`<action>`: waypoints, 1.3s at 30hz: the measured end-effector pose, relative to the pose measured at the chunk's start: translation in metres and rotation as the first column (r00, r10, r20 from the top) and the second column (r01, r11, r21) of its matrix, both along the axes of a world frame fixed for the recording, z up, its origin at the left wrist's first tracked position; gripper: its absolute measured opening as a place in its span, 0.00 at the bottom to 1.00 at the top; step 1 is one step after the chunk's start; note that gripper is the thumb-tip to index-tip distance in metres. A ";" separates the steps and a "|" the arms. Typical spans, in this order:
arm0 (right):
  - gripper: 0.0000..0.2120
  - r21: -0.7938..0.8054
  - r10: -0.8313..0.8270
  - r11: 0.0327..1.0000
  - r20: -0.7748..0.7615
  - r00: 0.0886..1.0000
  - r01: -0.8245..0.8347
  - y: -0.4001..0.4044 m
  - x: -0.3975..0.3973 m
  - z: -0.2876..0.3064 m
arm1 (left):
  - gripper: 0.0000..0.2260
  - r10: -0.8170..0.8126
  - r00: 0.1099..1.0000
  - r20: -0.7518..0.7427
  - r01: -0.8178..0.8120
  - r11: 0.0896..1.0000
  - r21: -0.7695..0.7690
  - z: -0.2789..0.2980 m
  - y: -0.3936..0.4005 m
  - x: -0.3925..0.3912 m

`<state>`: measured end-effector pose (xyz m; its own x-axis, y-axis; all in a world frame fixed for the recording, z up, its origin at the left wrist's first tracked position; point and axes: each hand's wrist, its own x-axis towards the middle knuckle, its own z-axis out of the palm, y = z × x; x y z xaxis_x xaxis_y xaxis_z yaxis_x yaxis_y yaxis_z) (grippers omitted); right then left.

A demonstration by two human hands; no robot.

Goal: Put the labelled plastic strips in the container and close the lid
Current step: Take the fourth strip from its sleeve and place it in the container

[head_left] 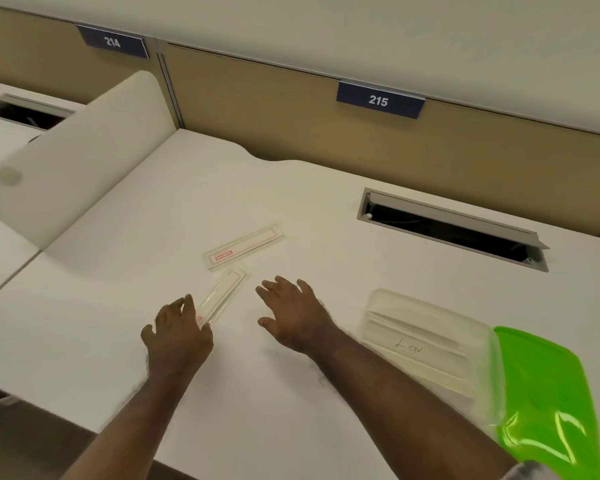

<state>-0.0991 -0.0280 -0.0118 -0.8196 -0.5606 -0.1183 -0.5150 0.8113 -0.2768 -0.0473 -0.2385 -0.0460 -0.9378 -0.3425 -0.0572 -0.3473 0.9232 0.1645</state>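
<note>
Two clear plastic strips with red-outlined labels lie on the white desk. The far strip (245, 244) lies flat above both hands. The near strip (222, 297) is angled, and the fingertips of my left hand (175, 332) touch its lower end. My right hand (291, 313) hovers open just right of that strip, fingers spread, holding nothing. A clear container (426, 337) sits at the right with strips inside it and handwriting on one. Its green lid (548, 393) lies beside it at the right edge, off the container.
A cable slot with a raised grey flap (451, 226) is cut into the desk behind the container. A tan partition with signs 214 and 215 backs the desk. A white divider panel (80, 154) stands at the left. The desk's front edge runs near my forearms.
</note>
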 end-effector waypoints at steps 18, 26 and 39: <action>0.36 0.008 0.090 0.996 0.050 0.995 -0.091 -0.061 0.001 -0.025 | 0.08 0.098 0.994 0.042 -0.103 0.800 0.591 0.035 -0.028 -0.001; 0.35 -0.019 -0.042 0.999 -0.103 0.994 0.040 0.020 -0.026 0.000 | 0.05 -0.004 0.997 0.077 -0.063 0.535 0.843 0.097 -0.002 -0.006; 0.28 -0.234 -0.257 0.951 -0.230 0.939 0.203 0.156 0.019 0.072 | 0.07 -0.445 0.893 0.072 0.066 0.287 0.956 0.153 0.055 -0.025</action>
